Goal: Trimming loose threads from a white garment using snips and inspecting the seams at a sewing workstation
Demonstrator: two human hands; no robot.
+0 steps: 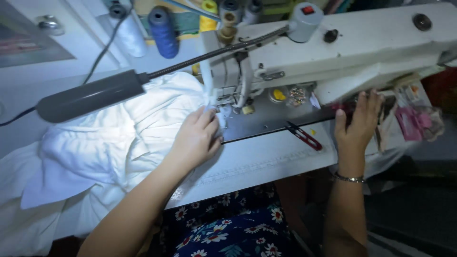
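Dark blue cloth with small white flowers covers the person's lap, closest to us. Above it, both bare arms reach up to a white table top.

The left hand lies flat and curled on a big heap of soft white cloth. Its fingers press the cloth edge down right beside the needle of the white sewing machine. It pins the cloth more than it pinches it. The cloth spills over the left side of the table and hangs off the front edge. It looks light, floppy and easy to bunch up, so I think it slides best when held flat near the needle, where the hand is now.

The right hand is up at the right end of the machine with fingers spread. I cannot tell if it is holding anything there.

A small red and black thread snipper lies on the table between the two hands, apart from both. A dark grey lamp on a bendy neck shines on the cloth. A blue thread spool and a white one stand behind.

Bare table shows in front of the machine. The right side is crowded with pink scraps.
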